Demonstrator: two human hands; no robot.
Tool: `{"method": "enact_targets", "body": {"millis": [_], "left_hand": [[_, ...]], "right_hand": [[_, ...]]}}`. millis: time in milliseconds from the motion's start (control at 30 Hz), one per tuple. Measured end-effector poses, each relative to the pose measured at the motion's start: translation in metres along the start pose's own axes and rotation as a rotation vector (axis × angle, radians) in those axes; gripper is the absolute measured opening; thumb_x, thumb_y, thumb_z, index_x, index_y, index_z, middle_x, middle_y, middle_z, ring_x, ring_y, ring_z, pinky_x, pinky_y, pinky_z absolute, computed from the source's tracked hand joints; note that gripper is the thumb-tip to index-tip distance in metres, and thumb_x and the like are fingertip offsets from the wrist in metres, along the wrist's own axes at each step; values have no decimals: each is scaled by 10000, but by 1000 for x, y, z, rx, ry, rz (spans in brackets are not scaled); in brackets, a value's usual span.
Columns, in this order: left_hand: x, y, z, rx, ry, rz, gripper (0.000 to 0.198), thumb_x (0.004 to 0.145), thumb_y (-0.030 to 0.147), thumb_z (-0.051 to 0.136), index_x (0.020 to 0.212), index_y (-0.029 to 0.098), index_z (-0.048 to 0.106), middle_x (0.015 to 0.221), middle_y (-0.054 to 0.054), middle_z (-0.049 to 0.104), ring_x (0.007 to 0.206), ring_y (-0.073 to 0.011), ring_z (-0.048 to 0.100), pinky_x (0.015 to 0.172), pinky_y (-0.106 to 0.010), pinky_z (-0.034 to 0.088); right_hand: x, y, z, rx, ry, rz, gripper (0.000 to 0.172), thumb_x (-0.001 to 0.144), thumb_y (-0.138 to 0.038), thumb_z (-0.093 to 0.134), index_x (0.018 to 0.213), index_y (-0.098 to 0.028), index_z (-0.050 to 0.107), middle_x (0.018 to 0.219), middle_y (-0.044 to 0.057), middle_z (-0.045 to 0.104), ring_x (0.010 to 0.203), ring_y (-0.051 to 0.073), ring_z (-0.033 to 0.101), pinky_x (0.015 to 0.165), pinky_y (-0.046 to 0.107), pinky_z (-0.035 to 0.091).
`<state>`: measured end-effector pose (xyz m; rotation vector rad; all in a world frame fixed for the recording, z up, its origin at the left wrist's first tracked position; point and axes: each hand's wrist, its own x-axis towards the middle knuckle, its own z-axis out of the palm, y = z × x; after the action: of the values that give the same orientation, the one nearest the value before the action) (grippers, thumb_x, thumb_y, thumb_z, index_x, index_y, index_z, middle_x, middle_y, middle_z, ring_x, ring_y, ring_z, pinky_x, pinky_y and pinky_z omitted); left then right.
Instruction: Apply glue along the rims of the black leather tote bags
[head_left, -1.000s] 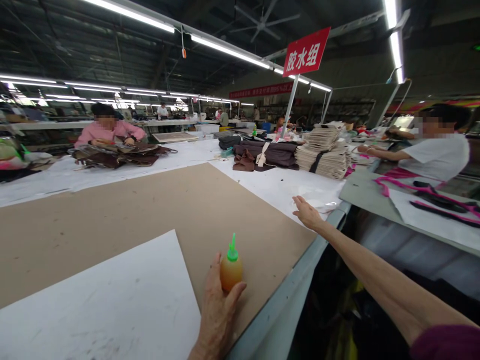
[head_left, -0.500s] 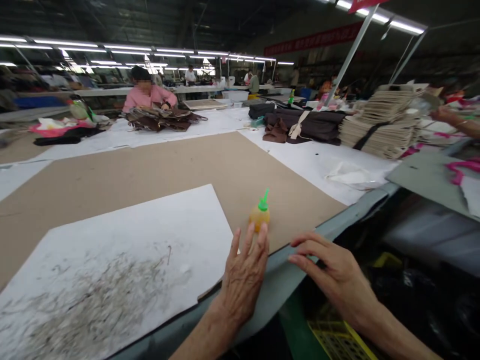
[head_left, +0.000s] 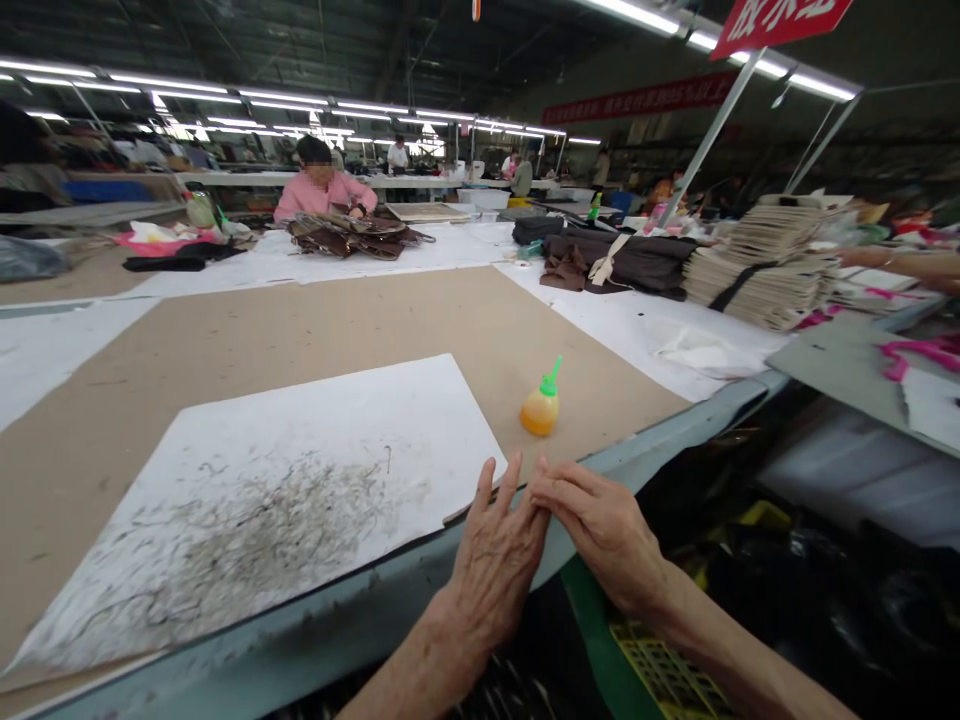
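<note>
Left hand (head_left: 499,560) laid flat, fingers spread, lower centre of frame; right hand (head_left: 600,520) loose, empty, fingertips touching it. Small orange plastic squeeze bottle (head_left: 541,405), green nozzle, stood upright just above, untouched. Risk: bottle toppled if brushed by fingers.

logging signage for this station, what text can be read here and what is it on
Red board sign on the slanted metal pole: white Chinese characters, cut off by the top edge, not readable whole.
Long red banner on the far wall: pale characters, too small and blurred to read.
Orange squeeze bottle with green nozzle: no label visible.
</note>
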<state>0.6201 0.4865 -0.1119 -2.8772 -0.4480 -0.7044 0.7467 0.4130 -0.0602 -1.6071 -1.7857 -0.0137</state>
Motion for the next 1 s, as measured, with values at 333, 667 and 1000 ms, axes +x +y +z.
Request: {"method": "enact_targets", "body": {"millis": [333, 667, 1000], "left_hand": [[-7, 1, -18, -72, -57, -38, 466, 868, 210, 465, 1329, 156, 418, 1444, -75, 384, 1322, -297, 340, 1080, -489, 336], [-17, 2, 2, -204, -20, -55, 382, 742, 105, 573, 1117, 180, 577, 1364, -113, 488, 1254, -322, 439, 1008, -511, 409], [-33, 11, 14, -216, -8, 66, 369, 809, 169, 540, 1177, 137, 545, 1367, -167, 458, 1263, -360, 400, 997, -531, 393]], "right_hand": [[-14, -1, -21, 412, 106, 541, 247, 918, -353, 558, 735, -190, 586, 562, -20, 450, 520, 147, 402, 512, 250, 335], [-86, 28, -49, 1241, 86, 884, 551, 622, -645, 780, 928, -196, 686, 898, 114, 646, 473, 70, 266, 440, 197, 213], [-202, 73, -15, 1121, 140, 1103, 489, 782, -500, 730, 1104, -159, 595, 1080, 98, 585, 857, 193, 574, 691, 292, 479]]}}
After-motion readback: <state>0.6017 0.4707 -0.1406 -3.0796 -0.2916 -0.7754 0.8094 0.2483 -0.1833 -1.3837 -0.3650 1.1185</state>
